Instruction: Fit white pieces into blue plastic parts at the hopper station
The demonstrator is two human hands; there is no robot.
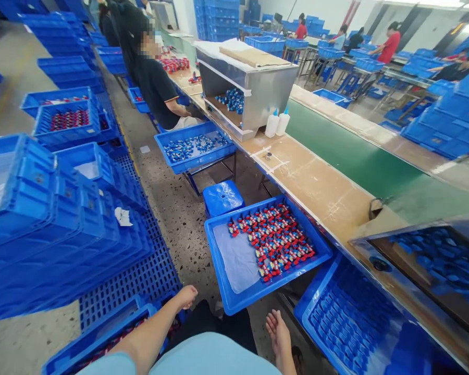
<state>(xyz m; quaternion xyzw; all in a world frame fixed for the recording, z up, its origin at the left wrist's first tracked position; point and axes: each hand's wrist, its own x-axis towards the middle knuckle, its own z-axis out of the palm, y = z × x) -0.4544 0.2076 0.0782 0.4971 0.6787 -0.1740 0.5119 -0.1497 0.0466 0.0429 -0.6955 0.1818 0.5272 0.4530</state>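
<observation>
My left hand [186,297] reaches down over the floor, its fingers curled into a loose fist with nothing visible in them. It hovers beside the corner of a blue crate [101,333] of red parts at my lower left. My right hand [279,333] hangs open with fingers stretched out, just below the near edge of a blue tray [222,291]. That tray holds a heap of small red, white and blue parts [275,242] on a clear sheet. Neither hand touches the tray.
A blue stool [222,198] stands beyond the tray. A bin of blue parts [347,323] sits at my right. A brown bench [320,187] runs beside a green conveyor [352,156] with a metal box [258,88]. A seated person [156,83] works ahead. Stacked blue crates [42,219] fill the left.
</observation>
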